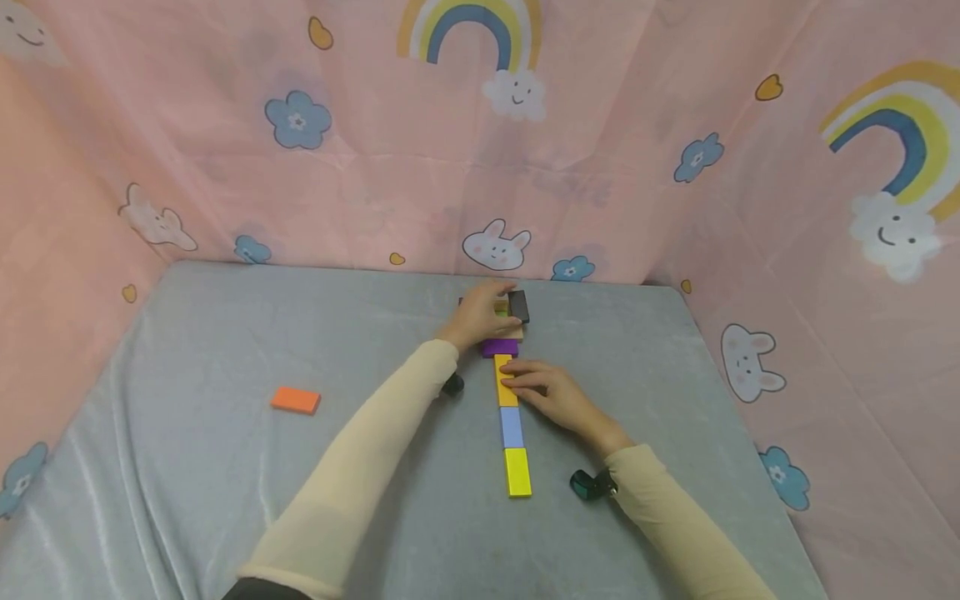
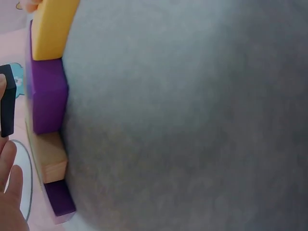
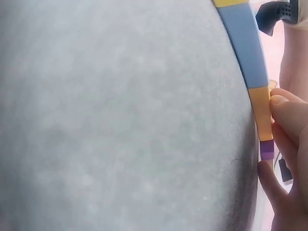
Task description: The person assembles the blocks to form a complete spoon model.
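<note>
My left hand (image 1: 476,315) pinches a black block (image 1: 519,307) between thumb and fingers, tilted above the far end of a row. In the left wrist view, the black block (image 2: 7,101) shows at the left edge with a fingertip on it. The row runs toward me: a natural wood block (image 2: 50,156), a purple block (image 1: 500,347), an orange-yellow block (image 1: 505,392), a blue block (image 1: 512,427) and a yellow block (image 1: 518,473). Fairly straight fingers of my right hand (image 1: 558,400) touch the orange-yellow block from the right. My left hand partly hides the far blocks.
An orange block (image 1: 296,400) lies apart on the grey cloth-covered table (image 1: 187,500), left of my left arm. A pink printed curtain (image 1: 360,208) stands behind the table and at both sides. Dark wrist devices (image 1: 588,485) are on both wrists.
</note>
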Action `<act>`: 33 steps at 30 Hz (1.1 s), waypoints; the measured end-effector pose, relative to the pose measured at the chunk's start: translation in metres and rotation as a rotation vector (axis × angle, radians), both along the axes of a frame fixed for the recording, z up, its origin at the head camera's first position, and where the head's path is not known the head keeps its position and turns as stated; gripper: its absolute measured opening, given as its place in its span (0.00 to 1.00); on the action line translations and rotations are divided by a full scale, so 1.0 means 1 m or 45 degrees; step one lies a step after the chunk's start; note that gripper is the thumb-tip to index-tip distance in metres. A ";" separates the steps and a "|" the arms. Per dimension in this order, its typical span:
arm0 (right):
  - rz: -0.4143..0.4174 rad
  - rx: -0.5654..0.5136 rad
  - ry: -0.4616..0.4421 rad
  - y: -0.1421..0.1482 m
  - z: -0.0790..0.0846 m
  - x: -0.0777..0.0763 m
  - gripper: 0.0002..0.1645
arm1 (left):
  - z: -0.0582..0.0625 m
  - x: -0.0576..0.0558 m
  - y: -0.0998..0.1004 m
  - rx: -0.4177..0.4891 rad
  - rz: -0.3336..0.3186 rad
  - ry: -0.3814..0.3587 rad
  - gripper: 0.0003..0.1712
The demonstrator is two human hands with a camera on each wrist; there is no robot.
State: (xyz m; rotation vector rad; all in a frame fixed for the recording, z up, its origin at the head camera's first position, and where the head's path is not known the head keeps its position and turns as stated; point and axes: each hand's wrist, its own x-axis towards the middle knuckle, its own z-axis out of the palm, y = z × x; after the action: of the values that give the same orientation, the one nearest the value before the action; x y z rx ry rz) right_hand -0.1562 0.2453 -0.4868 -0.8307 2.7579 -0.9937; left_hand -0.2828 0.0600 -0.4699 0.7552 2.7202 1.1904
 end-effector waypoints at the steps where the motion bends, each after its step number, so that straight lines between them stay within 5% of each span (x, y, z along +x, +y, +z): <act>1: -0.001 0.001 -0.002 0.000 0.000 0.000 0.16 | -0.001 0.000 0.001 0.002 0.005 0.001 0.38; 8: -0.002 -0.006 -0.017 0.001 0.001 0.000 0.16 | -0.007 -0.003 0.003 0.034 0.056 0.016 0.36; 33: -0.010 -0.007 -0.011 0.001 0.000 0.001 0.16 | -0.013 -0.008 0.003 -0.028 0.047 0.007 0.35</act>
State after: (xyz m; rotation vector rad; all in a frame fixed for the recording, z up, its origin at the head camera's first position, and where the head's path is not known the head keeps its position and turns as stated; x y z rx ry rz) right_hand -0.1550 0.2462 -0.4871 -0.8151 2.7547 -1.0044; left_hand -0.2911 0.0633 -0.4828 0.7100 2.7587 1.1652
